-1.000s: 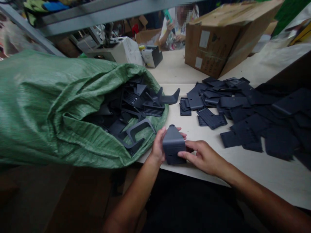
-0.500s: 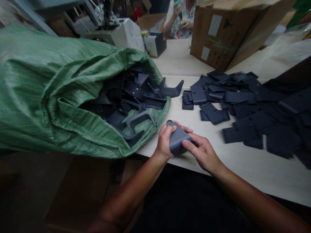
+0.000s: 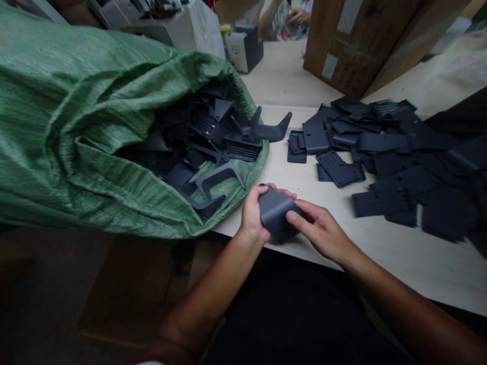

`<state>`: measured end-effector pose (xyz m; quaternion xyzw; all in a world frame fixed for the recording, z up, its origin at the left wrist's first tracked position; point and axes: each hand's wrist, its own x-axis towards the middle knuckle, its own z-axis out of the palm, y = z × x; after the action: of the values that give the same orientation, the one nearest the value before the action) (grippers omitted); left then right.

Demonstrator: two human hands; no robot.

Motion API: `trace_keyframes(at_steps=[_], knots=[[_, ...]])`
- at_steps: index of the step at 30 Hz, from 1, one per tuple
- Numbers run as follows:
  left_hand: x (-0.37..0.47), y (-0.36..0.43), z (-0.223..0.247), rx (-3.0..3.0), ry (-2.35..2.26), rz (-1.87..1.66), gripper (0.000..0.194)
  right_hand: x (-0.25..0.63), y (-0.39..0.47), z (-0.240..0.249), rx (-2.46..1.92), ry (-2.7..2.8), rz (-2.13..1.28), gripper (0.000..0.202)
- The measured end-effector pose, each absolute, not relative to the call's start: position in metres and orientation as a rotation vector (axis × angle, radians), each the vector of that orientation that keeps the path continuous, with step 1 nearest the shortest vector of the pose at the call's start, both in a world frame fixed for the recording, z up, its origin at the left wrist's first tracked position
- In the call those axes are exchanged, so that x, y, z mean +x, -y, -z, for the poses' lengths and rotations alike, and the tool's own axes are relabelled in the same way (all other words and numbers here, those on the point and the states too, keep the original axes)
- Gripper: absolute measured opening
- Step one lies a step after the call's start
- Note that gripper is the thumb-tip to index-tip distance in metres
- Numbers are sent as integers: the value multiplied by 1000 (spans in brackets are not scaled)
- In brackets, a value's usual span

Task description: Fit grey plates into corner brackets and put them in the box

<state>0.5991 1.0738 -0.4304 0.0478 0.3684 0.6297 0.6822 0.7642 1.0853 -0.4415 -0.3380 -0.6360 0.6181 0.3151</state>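
Observation:
Between my two hands is a dark grey plastic part (image 3: 277, 207) with a rounded bend, held above the front edge of the table. My left hand (image 3: 251, 213) grips its left side, thumb along the upper edge. On its right side, my right hand (image 3: 319, 228) holds it with the thumb on the face and the fingers behind. The underside of the part is hidden. Just to the left lies the mouth of a green woven sack (image 3: 125, 106), full of dark plastic parts, with a U-shaped bracket (image 3: 220, 175) at its lip.
Flat dark plastic plates (image 3: 395, 167) lie piled on the white table (image 3: 281, 71) at the right. A cardboard box (image 3: 357, 45) stands behind them. A small grey-and-white box (image 3: 243, 49) sits behind the sack. Another person's hand (image 3: 300, 16) shows at the back.
The grey part has been tilted so that more of its bent side faces me. Both hands keep hold of it. The view has dipped slightly downward.

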Motion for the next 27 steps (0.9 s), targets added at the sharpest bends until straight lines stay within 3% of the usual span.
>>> trace_keyframes(at_steps=[7, 11, 16, 21, 24, 27], knots=[[587, -1077, 449, -73, -924, -1313, 21, 777, -1092, 446, -976, 1656, -1677, 41], [588, -1075, 474, 155, -1128, -1337, 33, 783, -1097, 440, -1055, 1628, -1609, 46], [574, -1068, 485, 445, -1342, -1426, 29, 798, -1111, 436, -1102, 1593, -1725, 52], [563, -1062, 466, 798, -1162, -1115, 48, 793, -1116, 439, -1069, 1672, -1783, 48], [562, -1063, 455, 949, -1125, -1002, 50, 792, -1120, 437, -1092, 1757, -1478, 41], [562, -1066, 454, 907, -1180, -1220, 46, 802, -1125, 433, -1187, 1779, -978, 36]])
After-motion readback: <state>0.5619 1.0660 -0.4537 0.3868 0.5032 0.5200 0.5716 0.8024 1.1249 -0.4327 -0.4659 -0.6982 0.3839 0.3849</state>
